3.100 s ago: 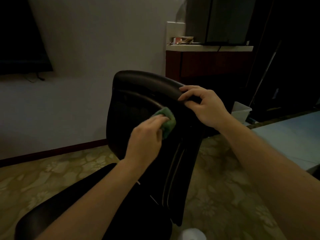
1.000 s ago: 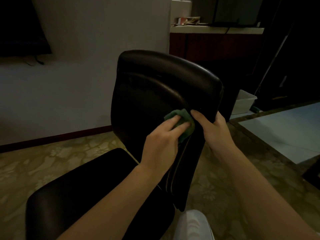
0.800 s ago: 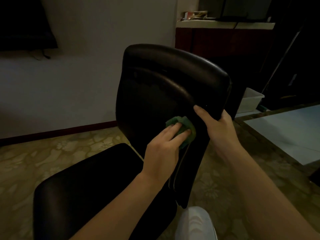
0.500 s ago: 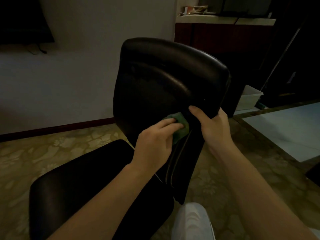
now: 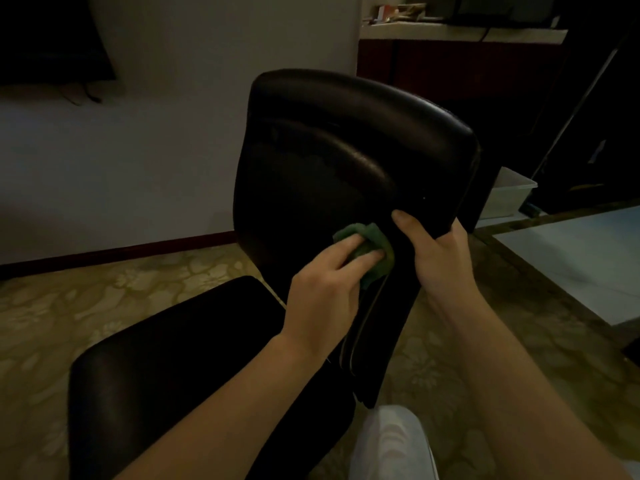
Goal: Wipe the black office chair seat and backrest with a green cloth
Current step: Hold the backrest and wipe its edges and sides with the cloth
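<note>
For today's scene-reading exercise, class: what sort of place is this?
Probably a dim room in a home: a dark flat screen on the pale wall, an olive floral-patterned floor, and a red-brown wooden cabinet with a pale top.

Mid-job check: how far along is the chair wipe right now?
Done: cannot tell; in this dim light no wiped patch stands out. In hand: the left hand holds the green cloth low against the backrest, beside the side edge that the right hand grips. Left: the seat, which has no cloth on it, and probably more of the backrest.
</note>
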Demonstrator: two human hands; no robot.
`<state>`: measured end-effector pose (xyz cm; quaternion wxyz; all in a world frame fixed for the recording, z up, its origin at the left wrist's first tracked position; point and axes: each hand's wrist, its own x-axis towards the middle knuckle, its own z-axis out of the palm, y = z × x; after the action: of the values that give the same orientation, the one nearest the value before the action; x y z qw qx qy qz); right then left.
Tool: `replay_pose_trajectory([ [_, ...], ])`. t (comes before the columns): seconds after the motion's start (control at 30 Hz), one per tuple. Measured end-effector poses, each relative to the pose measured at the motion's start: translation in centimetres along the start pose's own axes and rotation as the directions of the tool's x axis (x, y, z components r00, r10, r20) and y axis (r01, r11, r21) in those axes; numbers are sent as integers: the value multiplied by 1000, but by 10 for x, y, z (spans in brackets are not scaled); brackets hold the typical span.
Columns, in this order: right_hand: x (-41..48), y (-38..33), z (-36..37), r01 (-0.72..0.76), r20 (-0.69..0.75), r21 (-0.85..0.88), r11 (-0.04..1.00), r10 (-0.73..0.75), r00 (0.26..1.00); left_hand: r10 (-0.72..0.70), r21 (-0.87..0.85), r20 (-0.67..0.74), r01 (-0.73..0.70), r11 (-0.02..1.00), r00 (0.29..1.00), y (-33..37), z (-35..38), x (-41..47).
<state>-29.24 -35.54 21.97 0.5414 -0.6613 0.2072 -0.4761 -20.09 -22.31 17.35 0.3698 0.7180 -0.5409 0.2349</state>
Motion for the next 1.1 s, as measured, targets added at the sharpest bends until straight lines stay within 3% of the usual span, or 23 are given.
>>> replay_pose_trajectory([
  [0.2,-1,1,2,-45,-13,21,999,45,999,-11,58,31,9,998,999,-16,6,-35],
  [0.37,-3,2,3,-87,23,32,996,87,996,-70,-15,58,71,997,996,-13,-6,-20],
  [0.57,-4,2,0,-54,58,20,998,53,997,-108,-116,8,108,987,994,-2,-10,11],
  [0.7,-6,1,0,-7,40,-31,999,8,999,-97,-91,3,97,991,995,2,-3,5],
  [0.77,-10,1,3,42,-32,-136,990,-47,998,-92,-77,-2,92,993,996,-1,2,-7],
  [0.87,-17,4,9,194,-115,-343,919,-246,962,-108,-54,14,109,993,994,-6,6,-19],
  [0.97,-20,7,15,308,-98,-497,811,-405,909,-119,-43,41,121,992,992,-8,4,-22],
  [1.1,-16,1,11,377,2,-578,724,-461,888,-71,-37,37,72,997,997,-9,-8,0],
])
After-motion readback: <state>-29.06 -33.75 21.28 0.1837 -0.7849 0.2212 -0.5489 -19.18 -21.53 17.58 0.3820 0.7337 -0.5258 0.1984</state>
